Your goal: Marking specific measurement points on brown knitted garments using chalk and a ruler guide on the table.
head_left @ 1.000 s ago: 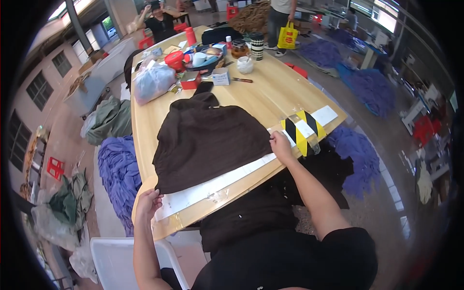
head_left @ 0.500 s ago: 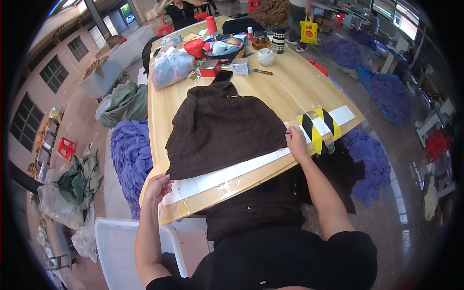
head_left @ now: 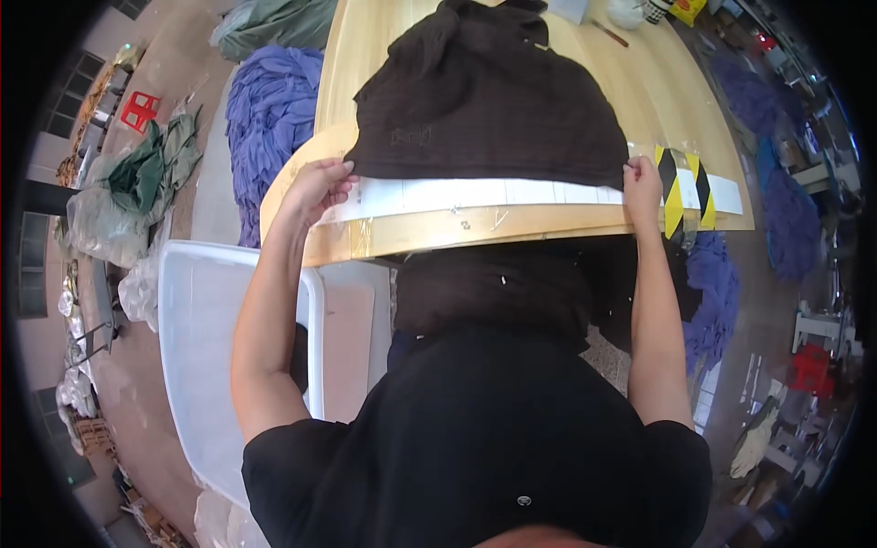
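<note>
A dark brown garment (head_left: 493,100) lies spread on the wooden table (head_left: 676,82), its straight hem toward me. My left hand (head_left: 320,189) pinches the hem's left corner between thumb and fingers. At the right corner, my right hand (head_left: 643,192) is closed on the same edge. The hem looks drawn straight between both hands. Just below it, a long white strip (head_left: 484,194) with fine marks lies under clear tape along the table's near edge. The garment's far part is bunched.
Yellow and black striped tape (head_left: 672,196) crosses the strip's right end. A white plastic bin (head_left: 174,347) stands below the table at left. Purple cloth piles (head_left: 269,110) flank the table. Dark cloth (head_left: 493,288) lies over my lap. A small orange-handled tool (head_left: 610,34) rests farther back.
My view has tipped down, so the garment sits higher in the picture and most of the table's far clutter has left it. Both hands keep hold of the hem corners.
</note>
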The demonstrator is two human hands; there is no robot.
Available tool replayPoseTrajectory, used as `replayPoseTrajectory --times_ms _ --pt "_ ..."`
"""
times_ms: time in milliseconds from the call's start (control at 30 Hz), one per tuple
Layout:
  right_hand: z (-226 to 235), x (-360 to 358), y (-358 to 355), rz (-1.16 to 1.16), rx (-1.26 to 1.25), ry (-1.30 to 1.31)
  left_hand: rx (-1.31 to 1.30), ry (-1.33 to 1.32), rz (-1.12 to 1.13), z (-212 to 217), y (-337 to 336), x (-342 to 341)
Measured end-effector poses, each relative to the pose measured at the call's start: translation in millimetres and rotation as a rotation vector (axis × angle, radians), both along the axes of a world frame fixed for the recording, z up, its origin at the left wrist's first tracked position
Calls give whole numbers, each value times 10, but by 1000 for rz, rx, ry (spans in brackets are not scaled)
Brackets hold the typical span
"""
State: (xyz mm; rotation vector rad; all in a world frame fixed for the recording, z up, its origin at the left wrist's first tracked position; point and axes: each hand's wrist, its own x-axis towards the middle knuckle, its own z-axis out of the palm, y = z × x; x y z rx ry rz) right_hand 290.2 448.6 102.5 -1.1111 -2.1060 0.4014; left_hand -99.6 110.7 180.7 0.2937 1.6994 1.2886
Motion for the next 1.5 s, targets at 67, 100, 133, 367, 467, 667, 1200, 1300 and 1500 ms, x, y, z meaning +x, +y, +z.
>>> replayPoseTrajectory --times_ms 67,100,133,367,467,667,1200,1300,1500 --pt "106 -15 -113 -1 -34 13 2 14 10 -32 -57 -11" --pt "68 -1 -107 -11 1 19 39 29 -14 -104 -106 -61" --pt "26 6 -99 -17 -49 35 46 39 -10 -129 -120 -65" --pt "52 36 -148 -61 -27 17 59 179 -14 227 -66 -1" --pt "64 19 -142 -69 8 21 59 187 -24 227 -72 -13" --pt "78 31 -202 -82 13 31 46 185 -17 104 -217 -28" --pt "-93 20 109 -85 -27 -33 -34 181 -26 43 -114 -160" --pt "-68 -91 51 -107 -70 -118 -44 114 22 -12 -230 -181" --pt "87 70 21 -81 -11 -135 -20 12 58 8 -328 -97"
